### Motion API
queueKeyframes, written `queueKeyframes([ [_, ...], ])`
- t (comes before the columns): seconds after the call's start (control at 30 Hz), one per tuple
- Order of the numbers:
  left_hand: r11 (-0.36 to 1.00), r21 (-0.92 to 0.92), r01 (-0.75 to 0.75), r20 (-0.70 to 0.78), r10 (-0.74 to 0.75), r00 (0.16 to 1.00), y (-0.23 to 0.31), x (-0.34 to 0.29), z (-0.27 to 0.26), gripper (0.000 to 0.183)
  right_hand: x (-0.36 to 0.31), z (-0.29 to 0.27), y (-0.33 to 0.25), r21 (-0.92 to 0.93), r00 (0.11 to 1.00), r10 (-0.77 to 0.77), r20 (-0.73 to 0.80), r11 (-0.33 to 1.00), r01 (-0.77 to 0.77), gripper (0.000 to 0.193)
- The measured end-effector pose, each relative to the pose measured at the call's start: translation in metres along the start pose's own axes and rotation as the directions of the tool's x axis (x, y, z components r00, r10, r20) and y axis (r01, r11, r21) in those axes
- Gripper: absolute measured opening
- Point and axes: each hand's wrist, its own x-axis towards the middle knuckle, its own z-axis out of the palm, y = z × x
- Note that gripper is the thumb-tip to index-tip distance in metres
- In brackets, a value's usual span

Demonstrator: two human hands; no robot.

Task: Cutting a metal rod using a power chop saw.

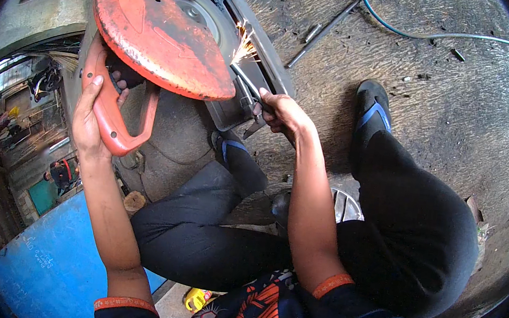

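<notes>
Grip L [89,118] wrapped arnd orange saw hdl [108,109]; grip R [286,109] clenched on metal rod [247,82], sparks [243,48] nr tip.

Place: a workshop, by its look one for metalwork, rough and heavily used.
Machine: a chop saw [162,31] with a scuffed orange-red guard stained black, set low over the ground.
Sparks: a bright orange spray [245,45] at the end of a metal rod [247,82], close by the saw's disc.
Floor: a worn, blotchy floor [458,106] scattered with dark crumbs and scraps.
Loose metal: a long dark bar [323,34] and a short piece [312,33] lying near each other.
Hose: a thin bluish line [478,37] curving across the ground.
Background: crowded clutter [31,95] at left, with another person [59,172] among it.
</notes>
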Motion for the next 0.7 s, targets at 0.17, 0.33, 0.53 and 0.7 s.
queueKeyframes([
  [0.17, 1.0, -0.007, -0.006, -0.004, 0.006, 1.0, 0.0, 0.001, 0.001, 0.046, 0.002, 0.001, 0.001, -0.058, 0.999, -0.016, -0.047, 0.998, 0.013, 0.047],
  [0.33, 1.0, 0.002, -0.006, -0.008, 0.006, 1.0, 0.0, 0.002, 0.001, 0.045, 0.003, 0.0, 0.004, -0.043, 0.997, -0.034, -0.065, 0.999, 0.031, 0.045],
  [0.53, 1.0, 0.002, 0.019, 0.004, -0.019, 1.0, 0.002, 0.002, 0.001, 0.045, 0.011, -0.002, 0.009, -0.047, 0.988, -0.1, -0.118, 0.994, 0.095, 0.039],
  [0.7, 1.0, 0.006, 0.013, 0.006, -0.013, 1.0, 0.002, 0.003, 0.001, 0.045, 0.014, -0.002, 0.009, -0.081, 0.974, -0.169, -0.148, 0.984, 0.158, 0.036],
])
